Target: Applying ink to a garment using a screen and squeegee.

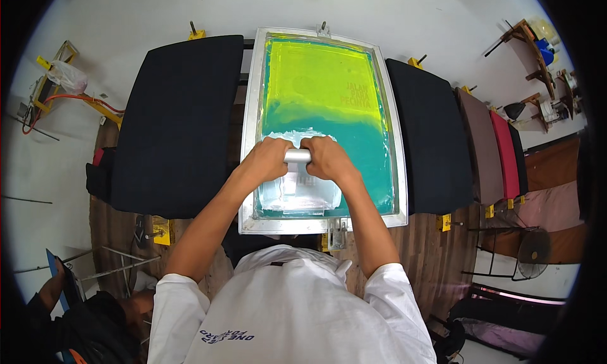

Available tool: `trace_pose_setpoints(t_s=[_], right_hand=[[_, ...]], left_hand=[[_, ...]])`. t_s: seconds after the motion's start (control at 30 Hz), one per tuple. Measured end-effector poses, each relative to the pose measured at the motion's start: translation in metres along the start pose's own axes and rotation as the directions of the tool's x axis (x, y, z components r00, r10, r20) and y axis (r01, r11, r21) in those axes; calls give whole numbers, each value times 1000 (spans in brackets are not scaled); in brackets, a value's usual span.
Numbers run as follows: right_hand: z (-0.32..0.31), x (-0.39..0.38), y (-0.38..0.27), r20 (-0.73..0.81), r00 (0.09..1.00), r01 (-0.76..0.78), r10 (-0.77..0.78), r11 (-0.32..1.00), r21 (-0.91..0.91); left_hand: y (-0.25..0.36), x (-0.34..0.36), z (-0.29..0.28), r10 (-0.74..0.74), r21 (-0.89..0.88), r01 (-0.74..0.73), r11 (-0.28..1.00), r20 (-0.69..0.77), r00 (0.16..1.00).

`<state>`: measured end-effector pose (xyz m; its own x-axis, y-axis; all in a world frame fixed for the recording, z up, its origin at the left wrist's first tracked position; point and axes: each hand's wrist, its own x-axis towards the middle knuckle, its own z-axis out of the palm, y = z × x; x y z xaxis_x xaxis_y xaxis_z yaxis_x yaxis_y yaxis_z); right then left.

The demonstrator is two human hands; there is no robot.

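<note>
Both my hands grip a squeegee by its silver handle (297, 155). My left hand (267, 160) holds its left end and my right hand (328, 158) its right end. The squeegee rests across a printing screen with an aluminium frame (250, 111). The mesh is yellow-green (319, 79) in the far half and teal (370, 168) in the near half. White ink (297, 196) lies smeared on the mesh just below my hands.
Black garments lie on flat boards left (177, 123) and right (427, 136) of the screen. Further right are brown (480, 149) and red (506, 152) ones. Yellow clamps (161, 231) sit at the wooden table's edge. A fan (531, 253) stands lower right, another person (69, 307) lower left.
</note>
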<state>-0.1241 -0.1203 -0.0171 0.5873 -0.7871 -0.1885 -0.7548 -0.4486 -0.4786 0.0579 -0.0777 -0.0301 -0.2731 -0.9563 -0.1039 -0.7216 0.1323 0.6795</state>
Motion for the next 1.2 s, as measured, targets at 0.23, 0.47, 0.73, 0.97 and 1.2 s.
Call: trace_pose_setpoints(t_s=[0.23,0.47,0.73,0.97,1.2], right_hand=[[14,-25,-13,-16,998,62,-62,998,15],[23,-86,-30,-10,998,62,-61,995,78],[-18,-52,-7,51,998,26,-27,999,31],[14,-52,-11,-92,996,-18,8,993,-117],[42,-93,-37,-123,991,32,-50,989,-146]], left_hand=[[10,-34,3,23,14,-24,1000,15,1000],[40,-81,18,-7,-39,11,999,103,995],[45,-29,-3,53,-98,-42,994,112,992],[2,-24,37,189,-194,-217,957,-152,970],[23,-91,50,81,27,-78,997,-128,988]])
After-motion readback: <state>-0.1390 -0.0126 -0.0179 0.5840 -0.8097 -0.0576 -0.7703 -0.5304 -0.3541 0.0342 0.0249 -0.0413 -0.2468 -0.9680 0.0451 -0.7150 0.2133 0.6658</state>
